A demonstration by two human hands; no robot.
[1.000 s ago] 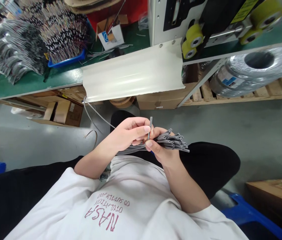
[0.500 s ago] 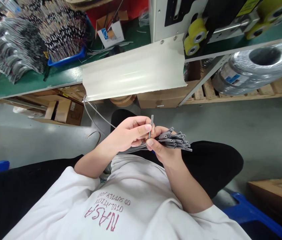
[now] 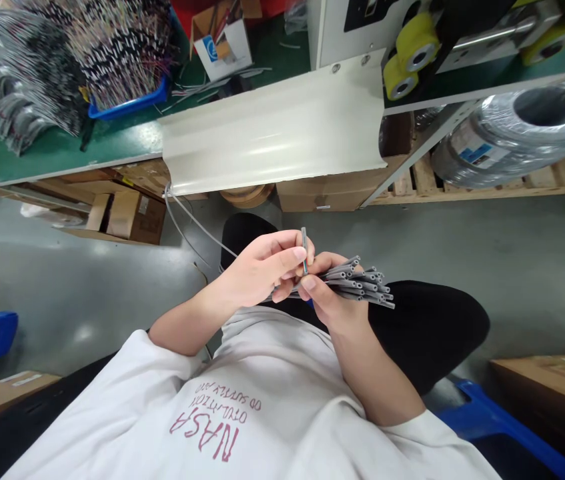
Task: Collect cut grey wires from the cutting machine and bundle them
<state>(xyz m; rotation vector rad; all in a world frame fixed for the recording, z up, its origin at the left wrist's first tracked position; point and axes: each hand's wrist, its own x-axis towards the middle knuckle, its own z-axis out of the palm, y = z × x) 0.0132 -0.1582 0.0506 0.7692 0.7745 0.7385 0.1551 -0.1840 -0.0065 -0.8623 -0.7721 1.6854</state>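
My left hand (image 3: 267,267) pinches the grey outer jacket of one cable (image 3: 304,237) between thumb and forefinger, with the cable end pointing up. Just below that pinch, a short stretch of thin coloured inner wires shows. My right hand (image 3: 337,300) is closed around a bundle of grey cables (image 3: 362,283), whose cut ends fan out to the right. Its thumb and forefinger also meet at the base of the single cable, right beside my left fingers. The rest of the bundle runs left, partly hidden behind my left hand.
Ahead is a green workbench (image 3: 112,143) with a curved white sheet (image 3: 272,143) along its front. A blue tray (image 3: 129,107) of wires and a small box (image 3: 222,53) stand on it. At right are a machine with yellow rollers (image 3: 417,47) and a wrapped cable coil (image 3: 492,143).
Both hands, with the cables, have shifted slightly to the right in view. The grips look the same, and the camera view has tilted a little.
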